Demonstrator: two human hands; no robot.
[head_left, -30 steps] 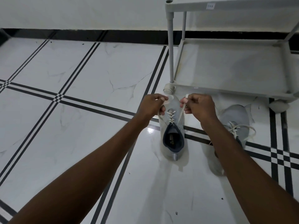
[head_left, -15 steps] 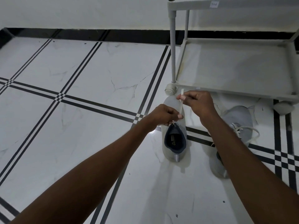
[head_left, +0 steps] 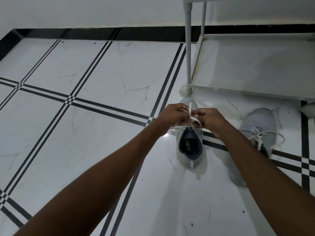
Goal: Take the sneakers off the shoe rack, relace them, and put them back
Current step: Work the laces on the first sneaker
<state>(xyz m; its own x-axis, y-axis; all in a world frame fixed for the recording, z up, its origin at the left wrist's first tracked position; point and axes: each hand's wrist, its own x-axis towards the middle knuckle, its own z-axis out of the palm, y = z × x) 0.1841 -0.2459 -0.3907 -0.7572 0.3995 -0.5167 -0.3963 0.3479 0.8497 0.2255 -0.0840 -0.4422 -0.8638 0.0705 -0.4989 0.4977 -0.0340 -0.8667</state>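
Hands meet over the near sneaker [head_left: 190, 149] on the tiled floor [head_left: 102, 99], just in front of the shoe rack [head_left: 255, 68], whose low shelf stands bare. The left hand [head_left: 172, 114] is curled shut, pinching one end of the white lace [head_left: 190, 109]; the right hand [head_left: 210, 117] pinches the other strand, a loop showing between them. The second sneaker [head_left: 259, 126] sits to the right, laced, partly hidden by the right forearm. The knot looks half formed, so the main risk, as I judge it, is a loop slipping from the fingertips if the pull is uneven, leaving a loose or lopsided bow; tugging hard could also drag the light shoe along the smooth floor
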